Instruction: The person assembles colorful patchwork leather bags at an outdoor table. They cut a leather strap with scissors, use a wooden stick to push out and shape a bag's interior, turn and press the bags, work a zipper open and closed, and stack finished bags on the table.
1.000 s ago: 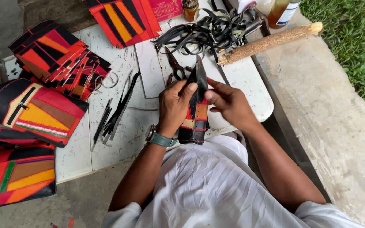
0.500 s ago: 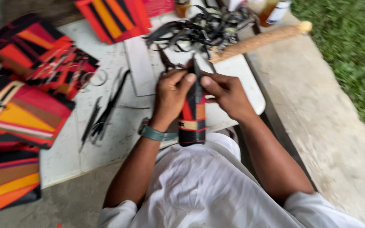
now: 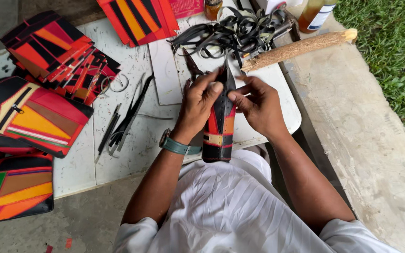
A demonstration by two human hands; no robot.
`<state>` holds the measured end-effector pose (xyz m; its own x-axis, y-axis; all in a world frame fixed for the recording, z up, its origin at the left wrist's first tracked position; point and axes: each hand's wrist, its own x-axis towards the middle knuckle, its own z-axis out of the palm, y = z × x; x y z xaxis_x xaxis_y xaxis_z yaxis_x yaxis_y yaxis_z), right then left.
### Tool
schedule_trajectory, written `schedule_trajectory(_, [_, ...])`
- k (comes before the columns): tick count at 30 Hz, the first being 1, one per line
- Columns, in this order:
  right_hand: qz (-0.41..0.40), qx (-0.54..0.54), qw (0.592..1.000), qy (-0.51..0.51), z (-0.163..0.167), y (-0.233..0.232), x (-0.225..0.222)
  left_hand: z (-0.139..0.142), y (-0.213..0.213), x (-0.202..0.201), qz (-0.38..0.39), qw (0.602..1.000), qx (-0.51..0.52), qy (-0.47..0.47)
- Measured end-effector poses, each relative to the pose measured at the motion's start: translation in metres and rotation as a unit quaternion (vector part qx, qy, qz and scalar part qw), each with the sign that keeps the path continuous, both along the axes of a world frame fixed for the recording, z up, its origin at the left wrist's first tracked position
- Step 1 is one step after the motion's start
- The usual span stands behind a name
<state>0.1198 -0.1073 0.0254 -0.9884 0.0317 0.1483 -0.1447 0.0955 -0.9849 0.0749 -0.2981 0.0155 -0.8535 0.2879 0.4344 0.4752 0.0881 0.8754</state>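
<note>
Two hands hold one long leather sheath point(image 3: 219, 129) over the white counter point(image 3: 137, 140); its long axis runs away from the person, the pointed black tip far, the blunt banded end near the lap; left hand point(image 3: 198, 104) grip closed around its left side, right hand point(image 3: 258, 105) grip pinching the upper edge; an amber bottle point(image 3: 316, 14) with a white label stands at the far right corner; a small amber jar point(image 3: 213, 8) stands behind the black straps point(image 3: 237, 32); contents unreadable.
</note>
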Motion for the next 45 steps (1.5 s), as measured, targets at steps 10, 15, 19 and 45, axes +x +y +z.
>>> schedule_trajectory(10, [0.062, -0.054, 0.992, -0.092, 0.018, 0.006, -0.021, 0.012, -0.011, -0.012, -0.106, 0.994, -0.033, -0.018])
schedule_trajectory(15, [0.036, -0.077, 0.994, -0.075, 0.015, 0.005, -0.019, 0.0, -0.003, -0.012, -0.097, 0.992, 0.037, -0.075])
schedule_trajectory(19, [0.037, -0.12, 0.989, -0.072, 0.012, 0.005, -0.014, -0.002, 0.001, -0.017, -0.073, 0.997, -0.009, -0.037])
schedule_trajectory(45, [0.015, -0.164, 0.986, 0.02, -0.016, 0.009, -0.039, -0.013, 0.012, -0.029, -0.003, 0.987, 0.115, -0.111])
